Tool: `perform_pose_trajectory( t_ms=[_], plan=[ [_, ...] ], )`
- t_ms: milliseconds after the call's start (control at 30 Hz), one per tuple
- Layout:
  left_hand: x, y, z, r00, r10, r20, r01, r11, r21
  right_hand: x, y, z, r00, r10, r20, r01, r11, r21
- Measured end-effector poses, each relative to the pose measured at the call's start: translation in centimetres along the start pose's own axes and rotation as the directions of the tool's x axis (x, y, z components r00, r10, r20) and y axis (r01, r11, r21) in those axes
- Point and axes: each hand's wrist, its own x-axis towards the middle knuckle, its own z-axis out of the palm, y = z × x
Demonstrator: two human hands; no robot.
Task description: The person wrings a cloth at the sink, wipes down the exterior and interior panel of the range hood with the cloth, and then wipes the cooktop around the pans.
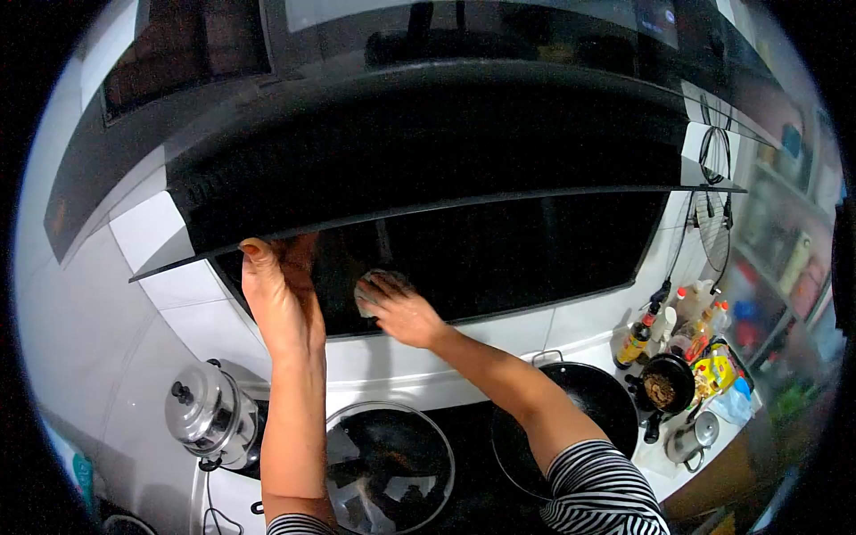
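Note:
My left hand (276, 294) reaches up to the lower edge of the raised glass panel (428, 207) of a black range hood. Its thumb lies over the edge, and the fingers go behind it, partly hidden in shadow. My right hand (406, 308) presses a greyish cloth (366, 296) flat against the dark glossy surface (499, 263) below that panel. The cloth is bunched under the fingers, so only part of it shows.
Beneath my arms, a glass-lidded pan (392, 464) and a large black wok (597, 401) sit on the stove. A steel steamer pot (209, 410) stands left. Bottles (635, 341), a small black pan (669, 379) and a metal pot (694, 440) crowd the right counter.

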Motion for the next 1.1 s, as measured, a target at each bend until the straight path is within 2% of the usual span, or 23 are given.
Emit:
perform_pose_trajectory(
  t_ms=[67,100,133,167,200,233,267,300,333,367,400,467,500,533,567,633,667,700,733,800,833,933,1100],
  plan=[
    [0.4,0.4,-0.3,1.000,0.003,0.024,-0.003,1.000,0.026,-1.0,1.4,-1.3,1.000,0.005,-0.017,-0.005,1.000,-0.010],
    [0.5,0.4,-0.4,0.999,-0.012,0.045,0.010,0.999,0.042,-2.0,3.2,-2.4,0.963,0.269,0.035,-0.267,0.962,-0.048],
    [0.5,0.4,-0.5,0.999,-0.013,0.041,0.011,0.999,0.041,-3.6,5.4,-3.7,0.854,0.514,0.080,-0.506,0.857,-0.100],
    [0.6,0.4,-0.5,0.999,-0.018,0.040,0.016,0.999,0.039,-6.0,8.6,-4.7,0.788,0.614,-0.050,-0.605,0.756,-0.250],
    [0.7,0.4,-0.5,0.999,-0.024,0.040,0.022,0.999,0.040,-8.1,12.5,-6.0,0.711,0.614,-0.342,-0.702,0.595,-0.392],
    [0.7,0.5,-0.5,0.999,-0.020,0.040,0.018,0.999,0.041,-9.5,16.2,-7.7,0.541,0.687,-0.486,-0.824,0.318,-0.469],
    [0.8,0.7,-0.4,0.998,-0.021,0.065,0.018,0.999,0.048,-11.7,19.9,-8.6,0.422,0.549,-0.721,-0.891,0.397,-0.219],
    [0.8,0.8,-0.4,0.996,-0.024,0.086,0.019,0.998,0.054,-13.3,23.2,-9.1,0.389,0.494,-0.777,-0.921,0.201,-0.333],
    [0.8,0.9,-0.2,0.996,-0.016,0.083,0.011,0.999,0.053,-13.6,25.5,-9.5,0.332,0.263,-0.906,-0.895,0.392,-0.215],
    [0.7,1.0,0.0,0.997,-0.018,0.079,0.014,0.998,0.054,-12.2,25.7,-9.4,0.332,0.260,-0.907,-0.893,0.397,-0.213],
    [0.6,1.1,0.1,0.997,-0.021,0.076,0.017,0.998,0.056,-10.0,25.0,-8.8,0.255,0.502,-0.827,-0.920,0.389,-0.048],
    [0.7,1.2,-0.2,0.997,-0.031,0.075,0.025,0.997,0.077,-4.9,21.2,-7.2,0.386,0.582,-0.716,-0.851,0.525,-0.031],
    [0.7,1.2,-0.4,0.996,-0.047,0.070,0.041,0.995,0.095,-2.0,17.7,-6.3,0.569,0.412,-0.712,-0.714,0.676,-0.180],
    [0.7,1.2,-0.5,0.998,-0.033,0.059,0.027,0.995,0.099,0.5,13.4,-6.7,0.699,0.327,-0.636,-0.550,0.814,-0.187],
    [0.5,1.3,-0.6,0.999,-0.035,0.030,0.032,0.994,0.109,1.8,10.4,-5.9,0.786,0.274,-0.555,-0.297,0.954,0.050],
    [0.1,1.4,-1.1,0.997,-0.071,-0.010,0.071,0.980,0.185,4.3,6.8,-2.3,0.763,0.179,-0.622,-0.122,0.983,0.133],
    [-0.1,1.5,-1.3,0.999,-0.032,0.021,0.028,0.984,0.173,5.6,4.7,-0.4,0.670,0.411,-0.618,-0.201,0.902,0.382],
    [-0.5,2.0,-1.1,0.999,-0.040,-0.007,0.041,0.982,0.184,7.2,2.9,1.1,0.558,0.624,-0.547,-0.247,0.754,0.609],
    [-0.7,2.1,-1.2,0.998,-0.059,0.008,0.056,0.978,0.203,9.2,1.3,1.8,0.508,0.832,-0.221,-0.110,0.318,0.942],
    [-1.1,2.5,-1.5,0.994,-0.111,-0.002,0.110,0.976,0.190,11.7,-1.9,2.5,0.531,0.837,0.129,0.093,-0.209,0.973],
    [-1.3,2.6,-1.8,0.989,-0.148,-0.021,0.150,0.972,0.181,12.3,-3.6,2.5,0.568,0.793,0.219,0.157,-0.366,0.917],
    [-2.0,3.4,-1.9,0.966,-0.259,-0.012,0.260,0.962,0.082,12.6,-8.2,1.7,0.690,0.651,0.315,0.234,-0.613,0.754],
    [-2.1,4.3,-2.8,0.924,-0.377,0.058,0.369,0.922,0.120,13.0,-13.4,-1.1,0.806,0.498,0.320,0.263,-0.786,0.559]
  ],
)
